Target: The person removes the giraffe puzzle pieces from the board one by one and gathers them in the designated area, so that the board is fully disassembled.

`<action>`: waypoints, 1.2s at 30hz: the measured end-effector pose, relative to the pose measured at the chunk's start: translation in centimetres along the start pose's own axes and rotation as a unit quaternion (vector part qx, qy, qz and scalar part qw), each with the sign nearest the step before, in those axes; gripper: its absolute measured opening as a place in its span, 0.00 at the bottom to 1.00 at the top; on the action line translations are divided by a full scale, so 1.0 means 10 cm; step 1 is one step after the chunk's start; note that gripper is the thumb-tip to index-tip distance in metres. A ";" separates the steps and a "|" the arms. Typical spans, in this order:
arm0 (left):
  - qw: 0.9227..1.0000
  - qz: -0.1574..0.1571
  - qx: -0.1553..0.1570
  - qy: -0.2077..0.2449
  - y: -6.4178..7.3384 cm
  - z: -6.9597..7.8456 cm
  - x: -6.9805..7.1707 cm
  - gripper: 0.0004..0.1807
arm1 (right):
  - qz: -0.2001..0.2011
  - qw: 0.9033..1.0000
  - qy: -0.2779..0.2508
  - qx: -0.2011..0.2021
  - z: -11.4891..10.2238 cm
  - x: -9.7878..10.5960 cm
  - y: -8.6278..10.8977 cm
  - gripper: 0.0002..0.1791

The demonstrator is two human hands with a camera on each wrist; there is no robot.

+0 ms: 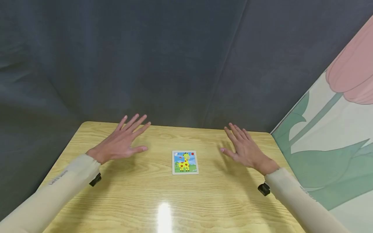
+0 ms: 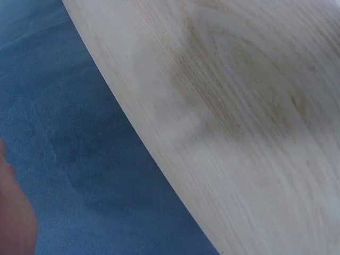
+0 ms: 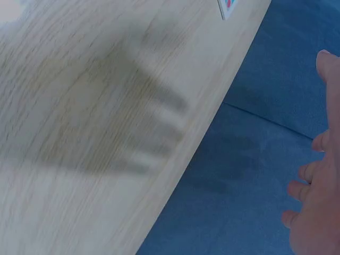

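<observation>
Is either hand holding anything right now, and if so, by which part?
Nothing is held: the left hand and right hand are spread and empty, with the giraffe picture on the table between them.

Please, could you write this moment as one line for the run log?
left hand: empty, above table | right hand: empty, above table | giraffe picture: flat on table, between hands, untouched

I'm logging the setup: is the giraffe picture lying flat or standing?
Lying flat: the giraffe picture faces up on the table, all four edges showing.
</observation>
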State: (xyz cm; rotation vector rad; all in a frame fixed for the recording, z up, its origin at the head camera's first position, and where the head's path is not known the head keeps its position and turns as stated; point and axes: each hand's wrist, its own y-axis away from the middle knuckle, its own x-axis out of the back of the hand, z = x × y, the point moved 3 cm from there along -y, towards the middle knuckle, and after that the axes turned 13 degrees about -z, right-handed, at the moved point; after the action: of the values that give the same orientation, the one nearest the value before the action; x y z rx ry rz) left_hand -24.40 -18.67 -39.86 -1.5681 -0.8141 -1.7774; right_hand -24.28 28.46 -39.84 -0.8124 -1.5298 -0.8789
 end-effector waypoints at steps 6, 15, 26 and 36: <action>1.000 0.007 0.000 0.016 -0.02 0.03 -0.08 0.51 | 0.005 1.000 -0.015 0.006 -0.04 -0.10 -0.02 0.49; 0.997 -0.016 0.011 0.075 -0.04 0.14 -0.29 0.54 | -0.020 0.997 -0.068 0.004 -0.19 -0.30 -0.13 0.50; 0.985 -0.007 0.030 0.169 -0.12 0.37 -0.58 0.60 | 0.002 0.994 -0.095 0.057 -0.60 -0.50 -0.40 0.47; 0.972 -0.036 0.024 0.230 -0.29 0.58 -0.80 0.63 | -0.002 0.987 -0.148 0.061 -0.89 -0.68 -0.62 0.34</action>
State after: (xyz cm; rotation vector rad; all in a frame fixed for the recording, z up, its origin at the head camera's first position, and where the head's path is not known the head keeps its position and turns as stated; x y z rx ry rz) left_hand -22.39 -11.89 -47.35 -1.0403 -0.6823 -2.0468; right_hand -24.57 17.53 -46.41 -0.8792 -1.8266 -0.6807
